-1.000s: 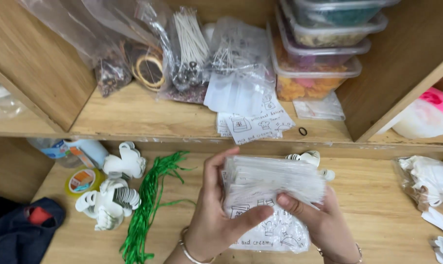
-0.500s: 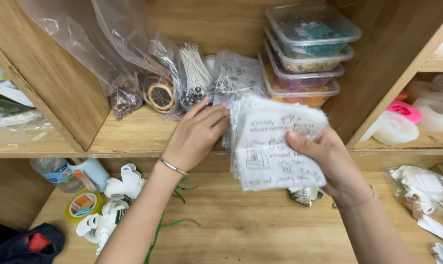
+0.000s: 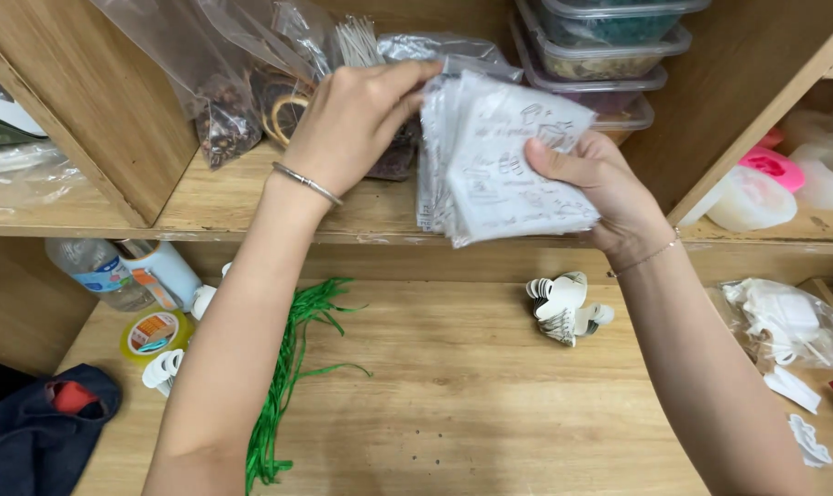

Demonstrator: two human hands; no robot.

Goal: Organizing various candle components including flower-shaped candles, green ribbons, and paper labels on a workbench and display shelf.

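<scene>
You are working in bright, even overhead light with soft shadows under the shelf [image 3: 251, 230]. Glare glints off the plastic bags [image 3: 187, 46]; wide-angle distortion bends the edges, and the frame stays mostly sharp.

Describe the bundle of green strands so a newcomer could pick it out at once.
Start at the wooden tabletop below the shelf. On its left side, beside the left forearm, lies the bundle of green strands, running toward the near edge. It is the only green, stringy thing there; its neighbours are white.
</scene>
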